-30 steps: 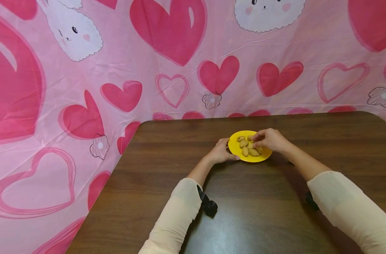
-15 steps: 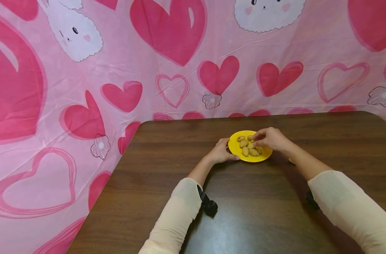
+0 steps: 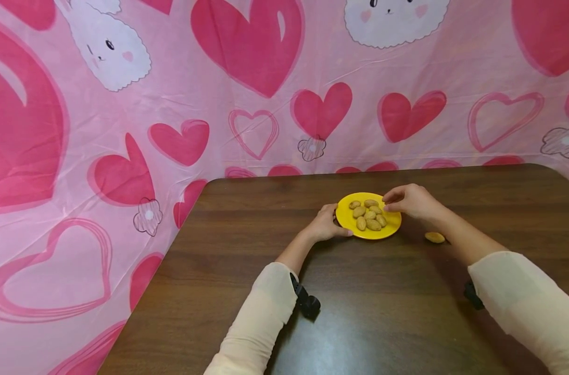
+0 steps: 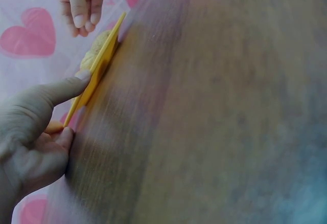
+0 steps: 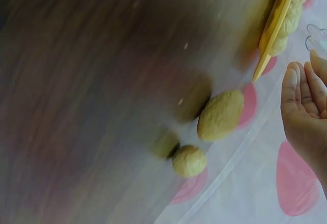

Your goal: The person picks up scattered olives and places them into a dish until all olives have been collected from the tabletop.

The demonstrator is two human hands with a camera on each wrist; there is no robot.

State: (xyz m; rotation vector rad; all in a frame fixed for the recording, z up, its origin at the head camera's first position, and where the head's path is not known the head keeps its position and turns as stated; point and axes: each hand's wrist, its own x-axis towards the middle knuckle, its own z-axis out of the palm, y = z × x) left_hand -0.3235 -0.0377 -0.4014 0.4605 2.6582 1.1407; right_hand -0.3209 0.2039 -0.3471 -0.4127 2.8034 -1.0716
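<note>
A yellow plate [image 3: 393, 224] bears several tan oval, bumpy pieces [image 3: 373, 225] that look like small potatoes. My left hand [image 3: 324, 224] grips its left rim, thumb on top and fingers under the edge, as the left wrist view shows on the plate [image 4: 104, 60]. Just above the right rim is my right hand [image 3: 415, 202], its fingers loosely bent and nothing between them. Two more tan pieces lie on the table in the right wrist view: a longer piece [image 5: 221, 115] and a rounder piece [image 5: 189, 161]. From the head, only one loose piece [image 3: 434, 237] shows beside the right forearm.
The dark wooden table [image 3: 247, 250] extends around the plate, its far edge close behind. A pink cloth [image 3: 265, 62] printed with hearts and rabbits hangs at the back and left. Black wrist mounts, such as the left mount [image 3: 307, 306], hang under both sleeves.
My right hand has drawn back to the right from over the pieces to the plate's rim, uncovering more of them. The loose piece by the forearm has come into view. The left hand stays.
</note>
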